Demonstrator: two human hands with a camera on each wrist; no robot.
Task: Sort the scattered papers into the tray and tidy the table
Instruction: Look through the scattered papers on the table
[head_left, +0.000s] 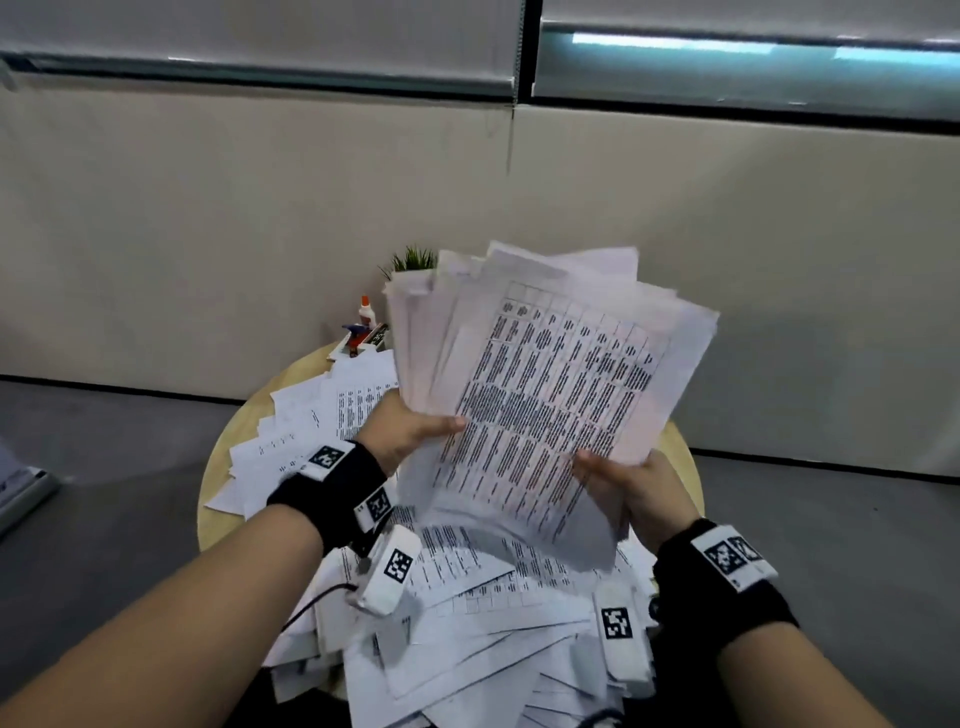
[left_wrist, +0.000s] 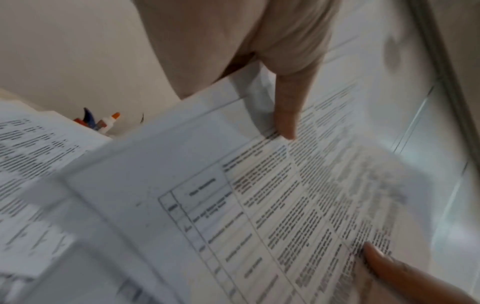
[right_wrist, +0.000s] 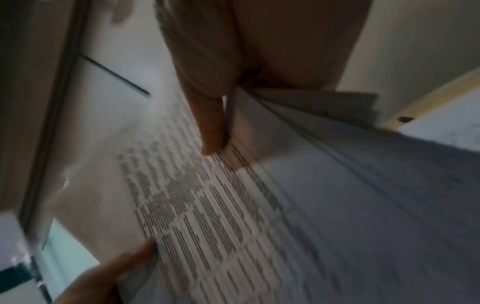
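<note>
Head view: your left hand (head_left: 410, 431) and right hand (head_left: 631, 493) both grasp one uneven stack of papers (head_left: 550, 384), raised above the round wooden tabletop (head_left: 218, 467) and tilted away from you. Your left thumb lies across the printed top sheet at the stack's left edge, with the other fingers hidden behind the sheets; your right thumb presses the top sheet at the lower right corner. The sheets in the stack are misaligned and fan out at the far end. Loose papers (head_left: 467, 623) cover most of the tabletop beneath your wrists, overlapping at mixed angles. At the far edge of the tabletop stand a glue bottle (head_left: 365, 312) and a small green plant (head_left: 413, 258), the plant partly hidden by the stack. Left wrist view: the left thumb (left_wrist: 285, 115) pinches the sheet edge. Right wrist view: blurred; the right thumb (right_wrist: 210, 127) rests on printed text.
</note>
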